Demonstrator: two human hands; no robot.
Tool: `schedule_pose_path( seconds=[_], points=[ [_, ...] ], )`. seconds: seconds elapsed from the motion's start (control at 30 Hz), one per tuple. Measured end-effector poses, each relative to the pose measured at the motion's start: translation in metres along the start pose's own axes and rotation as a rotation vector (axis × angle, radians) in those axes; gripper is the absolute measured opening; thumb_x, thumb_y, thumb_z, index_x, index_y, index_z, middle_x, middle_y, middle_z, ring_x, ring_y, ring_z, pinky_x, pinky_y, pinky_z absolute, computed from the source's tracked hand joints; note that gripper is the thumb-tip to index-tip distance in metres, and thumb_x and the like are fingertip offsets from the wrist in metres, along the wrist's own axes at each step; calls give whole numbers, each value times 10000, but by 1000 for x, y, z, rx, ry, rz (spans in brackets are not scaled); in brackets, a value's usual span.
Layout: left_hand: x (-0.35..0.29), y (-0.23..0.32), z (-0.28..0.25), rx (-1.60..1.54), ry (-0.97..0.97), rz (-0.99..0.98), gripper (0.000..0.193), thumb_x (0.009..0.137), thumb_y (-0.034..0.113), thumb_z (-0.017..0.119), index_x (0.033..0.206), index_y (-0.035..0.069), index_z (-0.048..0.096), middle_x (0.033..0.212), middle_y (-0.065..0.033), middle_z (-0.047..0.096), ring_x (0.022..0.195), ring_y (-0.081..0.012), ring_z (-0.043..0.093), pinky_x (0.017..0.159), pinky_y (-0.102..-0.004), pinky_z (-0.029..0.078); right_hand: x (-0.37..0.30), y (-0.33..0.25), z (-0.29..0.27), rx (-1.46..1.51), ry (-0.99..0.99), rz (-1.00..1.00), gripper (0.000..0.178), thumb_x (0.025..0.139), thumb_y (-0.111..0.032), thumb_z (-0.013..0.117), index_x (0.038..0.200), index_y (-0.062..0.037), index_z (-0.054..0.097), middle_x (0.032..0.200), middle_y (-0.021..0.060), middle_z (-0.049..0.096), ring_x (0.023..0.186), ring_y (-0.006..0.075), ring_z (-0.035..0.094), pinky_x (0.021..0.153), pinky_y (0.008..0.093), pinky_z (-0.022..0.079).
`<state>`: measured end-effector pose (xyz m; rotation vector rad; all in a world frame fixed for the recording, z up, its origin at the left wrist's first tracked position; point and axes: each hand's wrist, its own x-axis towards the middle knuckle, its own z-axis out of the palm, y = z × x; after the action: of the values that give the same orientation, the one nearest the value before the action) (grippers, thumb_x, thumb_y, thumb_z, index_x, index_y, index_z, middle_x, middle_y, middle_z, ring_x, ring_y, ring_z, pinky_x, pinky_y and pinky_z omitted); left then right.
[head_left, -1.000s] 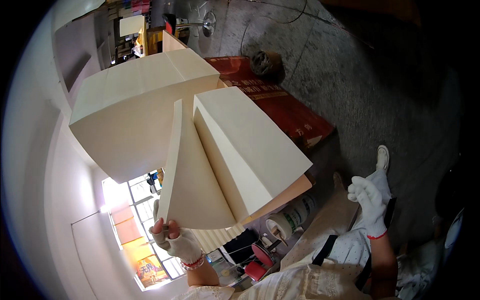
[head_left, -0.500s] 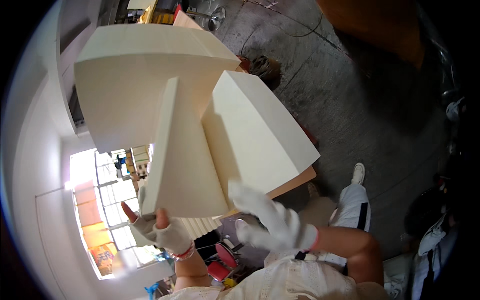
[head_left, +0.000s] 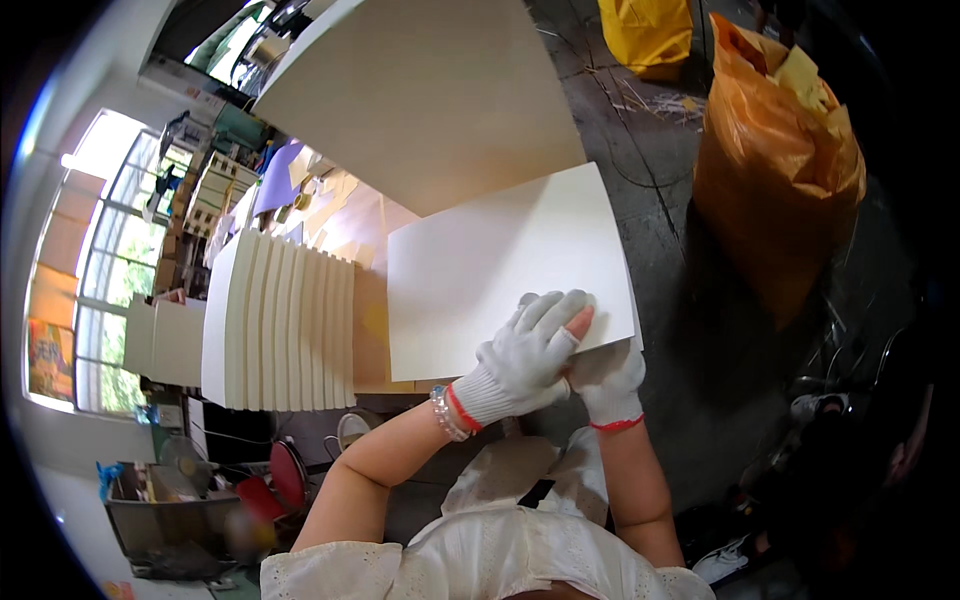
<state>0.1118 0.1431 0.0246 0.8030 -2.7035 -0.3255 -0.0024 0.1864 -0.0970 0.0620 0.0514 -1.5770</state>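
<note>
Leftmost, a bright paned window stands in the white wall, with a red chair below and to its right. Next comes a row of thick white slabs, packed side by side so that their edges form ridges. Behind it, a purple sheet lies among pale scraps. A strip of brown worktop shows between the slabs and the white board under the hands. That board lies flat just right of the slabs, its far side near a large white panel; whether those two touch, I cannot tell. The left hand, in a white glove with a beaded bracelet at the wrist, rests on the board's near right part, its fingers outstretched and slightly apart. Just right of it, the gloved right hand is at the board's near edge; its fingers are hidden, so I cannot tell whether they clamp it. Farther right, beyond the panel, a yellow sack stands on the dark floor, and nearer, an orange sack holds pale pieces at its mouth.
</note>
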Motion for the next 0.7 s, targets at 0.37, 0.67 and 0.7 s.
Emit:
schedule_pose_path(
  seconds=[0.37,0.67,0.7],
  points=[
    [-22,-23,17,290,76,45,566,758,265,645,1258,44,496,1232,-121,527,1064,-288,552,889,-421,463,8,-14,38,-330,172,-23,497,960,-310,377,1370,-34,428,1363,146,489,1224,305,493,1017,435,417],
    [-21,-28,25,200,304,42,425,824,236,571,1184,16,513,1187,-170,548,1029,-300,566,833,-425,473,21,-10,68,-446,103,-82,491,966,-303,376,1350,-3,433,1386,159,460,1250,308,465,1042,439,398],
    [-27,-32,19,218,375,60,411,833,222,557,1181,10,510,1164,-171,552,1007,-300,571,810,-415,477,24,-3,72,-493,89,-69,487,966,-304,382,1348,-8,435,1386,159,460,1252,303,465,1028,440,414]
  ],
)
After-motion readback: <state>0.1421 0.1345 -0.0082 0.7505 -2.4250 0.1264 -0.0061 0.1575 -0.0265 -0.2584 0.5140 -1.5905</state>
